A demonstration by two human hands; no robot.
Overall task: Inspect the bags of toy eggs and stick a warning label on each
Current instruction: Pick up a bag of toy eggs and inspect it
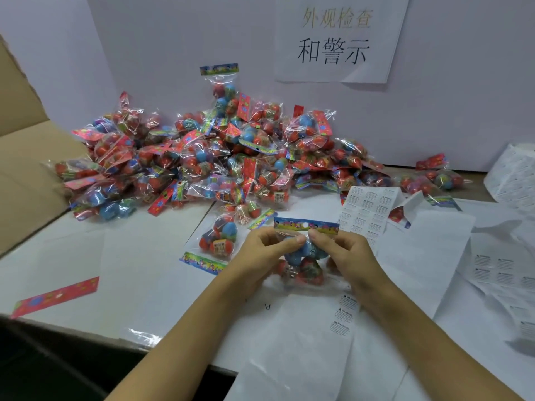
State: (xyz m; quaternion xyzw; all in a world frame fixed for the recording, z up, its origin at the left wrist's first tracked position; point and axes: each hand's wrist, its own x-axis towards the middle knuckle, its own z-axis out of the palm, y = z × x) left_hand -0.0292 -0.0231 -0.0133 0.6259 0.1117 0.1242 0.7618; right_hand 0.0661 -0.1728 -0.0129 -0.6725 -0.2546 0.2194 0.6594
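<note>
Before you, one big heap of clear plastic bags of red and blue toy eggs [220, 157] lies against the white wall, too many to count. One brown cardboard box flap [26, 157] stands at your left. One sheet of white warning labels [366, 209] leans just behind your hands. One single bag [215, 241] lies flat beside them. Your left hand [266, 253] and right hand [344, 253] both pinch one clear bag of eggs with a blue header card [304, 256], held just above the white table [72, 256].

The paper sign [338, 39] on the back wall reads "外观检查" (top line, faint) and "和警示" (lower line, black). The label strip [344, 314] on the table repeats "WARNING" beside a triangle symbol; the smaller print is illegible.
</note>
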